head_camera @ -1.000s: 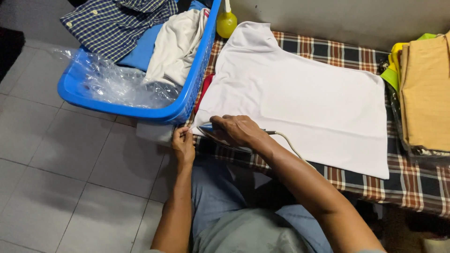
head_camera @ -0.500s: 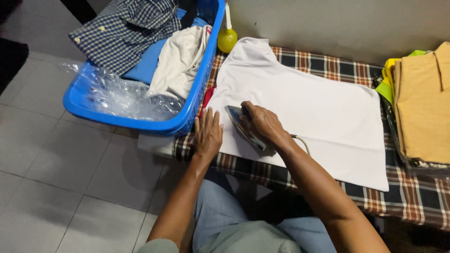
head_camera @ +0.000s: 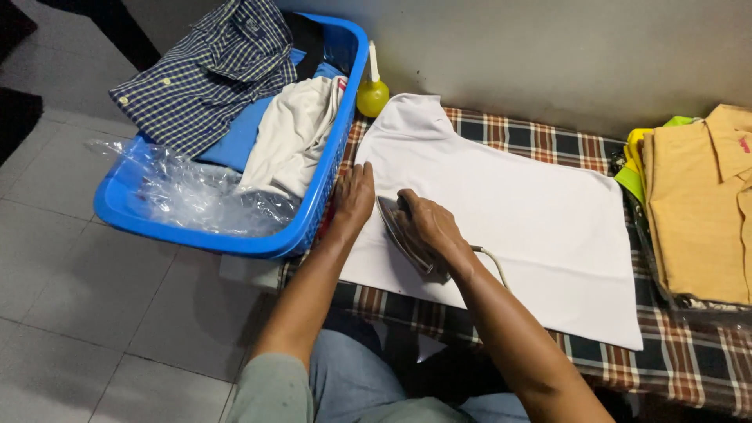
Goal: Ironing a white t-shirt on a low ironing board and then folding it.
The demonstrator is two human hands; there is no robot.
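Right hand point(head_camera: 427, 227): fingers clenched around the handle of a clothes iron point(head_camera: 403, 235), soleplate down on a white shirt point(head_camera: 509, 211). The iron sits near the shirt's left edge, its cord point(head_camera: 489, 262) trailing back beside the right forearm. Left hand point(head_camera: 354, 196): fingers released, palm flat on the shirt's left edge, just beside the iron's tip and touching the wall of a blue laundry basket point(head_camera: 235, 243). The shirt lies spread flat on a plaid cloth point(head_camera: 674, 360) covering the tabletop. Basket contents: checked shirt point(head_camera: 204, 78), blue garment, cream garment point(head_camera: 294, 133), crumpled clear plastic point(head_camera: 192, 192). Yellow spray bottle point(head_camera: 373, 95) stands at the shirt's collar. Folded mustard shirts point(head_camera: 701, 204) stacked at far right.
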